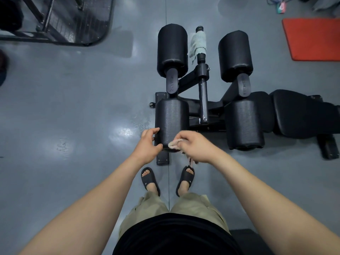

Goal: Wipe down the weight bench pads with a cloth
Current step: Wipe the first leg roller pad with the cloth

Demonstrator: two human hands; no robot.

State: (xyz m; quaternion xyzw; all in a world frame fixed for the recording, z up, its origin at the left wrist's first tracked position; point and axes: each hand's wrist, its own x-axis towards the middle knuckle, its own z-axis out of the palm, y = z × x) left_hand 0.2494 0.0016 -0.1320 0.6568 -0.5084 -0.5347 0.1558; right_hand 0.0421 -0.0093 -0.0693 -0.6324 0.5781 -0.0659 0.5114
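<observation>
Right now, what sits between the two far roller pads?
In the head view, a black bar runs between them, with a grey cloth draped over it.

**A:** We're looking straight down, and the left hand point(149, 144) grips the near end of the front-left roller pad point(172, 116).

**B:** The right hand point(196, 147) pinches a bunched pale cloth point(173, 144) against that pad's lower edge (we see its tail hanging, blurred, below the hand).

**A:** Further out, a grey towel point(198, 43) drapes over the centre post point(203, 102).

**B:** And we've a red mat point(312, 38) top right, on the grey floor point(73, 107).
</observation>
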